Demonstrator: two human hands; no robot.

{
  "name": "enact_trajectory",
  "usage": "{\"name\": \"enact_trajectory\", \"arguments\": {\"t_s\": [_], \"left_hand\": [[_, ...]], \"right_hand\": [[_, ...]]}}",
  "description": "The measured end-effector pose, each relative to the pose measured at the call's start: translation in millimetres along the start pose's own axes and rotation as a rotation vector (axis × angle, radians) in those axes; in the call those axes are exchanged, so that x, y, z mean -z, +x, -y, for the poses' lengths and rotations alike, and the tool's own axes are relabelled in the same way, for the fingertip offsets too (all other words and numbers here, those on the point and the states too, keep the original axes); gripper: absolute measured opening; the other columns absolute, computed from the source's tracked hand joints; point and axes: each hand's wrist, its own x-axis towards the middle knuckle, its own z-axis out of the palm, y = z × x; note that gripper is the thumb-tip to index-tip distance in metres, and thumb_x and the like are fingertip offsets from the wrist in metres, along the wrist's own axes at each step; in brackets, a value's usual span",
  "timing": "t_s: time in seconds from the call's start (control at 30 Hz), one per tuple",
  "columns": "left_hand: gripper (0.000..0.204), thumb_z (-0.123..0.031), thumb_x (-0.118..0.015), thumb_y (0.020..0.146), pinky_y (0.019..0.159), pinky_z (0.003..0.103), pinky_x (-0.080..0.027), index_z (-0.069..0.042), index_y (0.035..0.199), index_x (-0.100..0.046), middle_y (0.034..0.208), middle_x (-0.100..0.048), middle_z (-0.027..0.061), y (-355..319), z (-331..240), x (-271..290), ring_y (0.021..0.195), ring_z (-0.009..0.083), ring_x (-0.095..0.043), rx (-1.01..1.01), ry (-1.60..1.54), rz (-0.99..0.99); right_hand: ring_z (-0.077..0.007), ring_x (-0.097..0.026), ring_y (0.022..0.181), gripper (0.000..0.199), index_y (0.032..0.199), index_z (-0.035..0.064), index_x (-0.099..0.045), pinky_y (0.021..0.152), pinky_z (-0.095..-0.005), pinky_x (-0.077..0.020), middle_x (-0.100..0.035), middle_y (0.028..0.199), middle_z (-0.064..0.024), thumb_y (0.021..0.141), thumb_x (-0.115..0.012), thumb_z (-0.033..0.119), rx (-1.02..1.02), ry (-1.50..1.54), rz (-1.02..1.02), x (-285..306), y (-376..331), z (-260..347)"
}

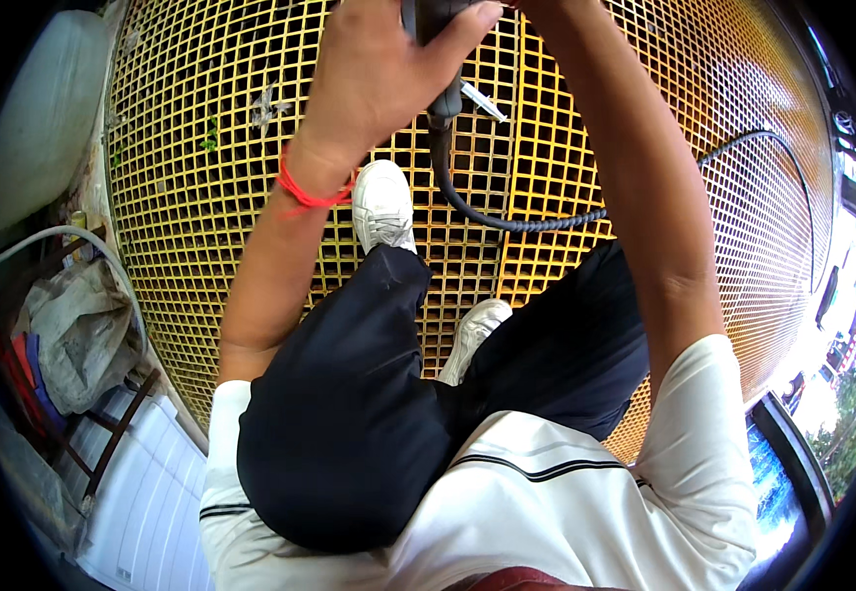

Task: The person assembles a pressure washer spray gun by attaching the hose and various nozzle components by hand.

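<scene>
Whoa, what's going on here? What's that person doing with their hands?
A person is bent low over a yellow grate, knees bent and white shoes on it. The left hand is around a black handle, thumb across it. A dark cord comes from the handle and curves away to the right. The right hand is almost all cut off at the top edge, so I can't tell what it's doing.
</scene>
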Motion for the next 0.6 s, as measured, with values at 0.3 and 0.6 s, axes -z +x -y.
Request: {"name": "enact_trajectory", "arguments": {"t_s": [0.3, 0.6], "left_hand": [[0.038, -0.026, -0.088, 0.082, 0.084, 0.030, -0.051, -0.007, 0.100, -0.061, 0.097, -0.062, 0.0032, -85, 77, -76, 0.089, 0.0127, -0.062, 0.419, -0.702, 0.504], [0.035, -0.019, -0.072, 0.094, 0.042, 0.023, -0.025, -0.010, 0.065, -0.055, 0.053, -0.044, -0.0066, -68, 61, -107, 0.044, 0.0029, -0.034, 0.768, -1.065, 0.317]], "right_hand": [[-0.0169, -0.058, 0.041, 0.067, 0.079, 0.0139, -0.061, 0.036, -0.0271, -0.0480, -0.060, 0.056, -0.0043, 0.096, -0.047, 0.077, 0.202, -0.045, -0.364, 18, -4, 20], [-0.0185, -0.059, 0.054, 0.075, 0.084, 0.0072, -0.064, 0.055, -0.0367, -0.0537, -0.056, 0.059, -0.0047, 0.102, -0.034, 0.073, 0.269, -0.241, -0.845, 34, -4, -8]]}}
